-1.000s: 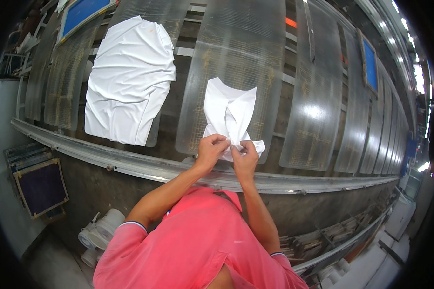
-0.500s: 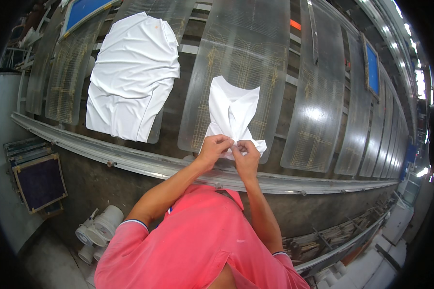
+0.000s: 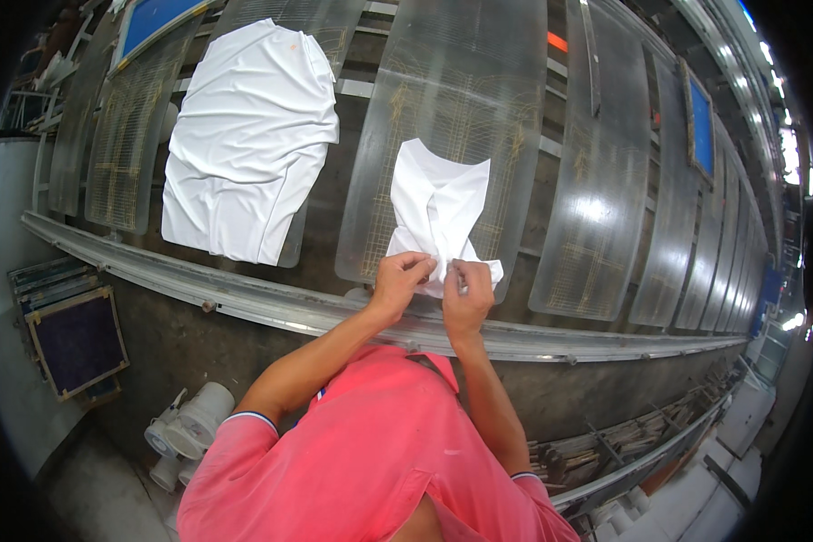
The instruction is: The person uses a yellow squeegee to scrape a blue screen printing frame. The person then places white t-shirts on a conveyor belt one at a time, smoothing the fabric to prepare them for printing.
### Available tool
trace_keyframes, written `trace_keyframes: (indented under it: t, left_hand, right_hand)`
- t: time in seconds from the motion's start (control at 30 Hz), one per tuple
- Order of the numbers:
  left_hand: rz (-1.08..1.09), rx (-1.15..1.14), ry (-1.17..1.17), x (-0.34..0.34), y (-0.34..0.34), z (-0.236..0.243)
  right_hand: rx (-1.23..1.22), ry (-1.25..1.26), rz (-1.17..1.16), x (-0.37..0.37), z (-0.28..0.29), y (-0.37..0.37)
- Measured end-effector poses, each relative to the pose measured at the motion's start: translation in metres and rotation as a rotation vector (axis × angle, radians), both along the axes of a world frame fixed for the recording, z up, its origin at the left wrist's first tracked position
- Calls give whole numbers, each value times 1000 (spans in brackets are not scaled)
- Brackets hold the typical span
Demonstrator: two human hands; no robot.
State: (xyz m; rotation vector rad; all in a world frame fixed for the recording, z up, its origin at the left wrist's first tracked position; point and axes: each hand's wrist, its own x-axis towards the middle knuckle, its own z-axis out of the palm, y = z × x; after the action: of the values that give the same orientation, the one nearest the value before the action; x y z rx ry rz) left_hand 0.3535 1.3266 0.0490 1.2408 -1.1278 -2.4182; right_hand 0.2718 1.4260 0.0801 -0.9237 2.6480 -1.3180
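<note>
A white fabric piece (image 3: 443,194), with a curved notch along its far edge, lies gathered on a clear, yellow-marked board (image 3: 425,90). At its near end my left hand (image 3: 399,285) pinches the cloth between thumb and fingertips. Just to the right, my right hand (image 3: 468,296) is closed in a pinch on the same piece, with a corner of cloth sticking out beyond the knuckles. Folds run from the fingers up the middle of the fabric. The fingertips partly hide what lies between them.
A larger wrinkled white fabric piece (image 3: 248,135) covers the board to the left. More boards (image 3: 592,217) line up rightward. A metal rail (image 3: 271,312) runs between me and the boards. Blue-meshed frames (image 3: 698,122), dark screens (image 3: 79,343) and white buckets (image 3: 203,415) stand around.
My right hand has shifted slightly right and turned a little, its fingertips now further from the left hand's. The left hand keeps nearly the same place.
</note>
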Motion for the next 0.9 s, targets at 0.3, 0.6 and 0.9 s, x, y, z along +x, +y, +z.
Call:
trace_keyframes:
  t: [0.3, 0.6, 0.9]
  left_hand:
    - [41, 23, -8, 7, -3, 5]
    - [11, 2, -14, 7, -4, 5]
    - [28, 15, -18, 6, -5, 9]
  right_hand:
    - [22, 62, 141, 6, -1, -7]
    - [103, 109, 171, 8, -2, -4]
    - [105, 127, 154, 10, -4, -5]
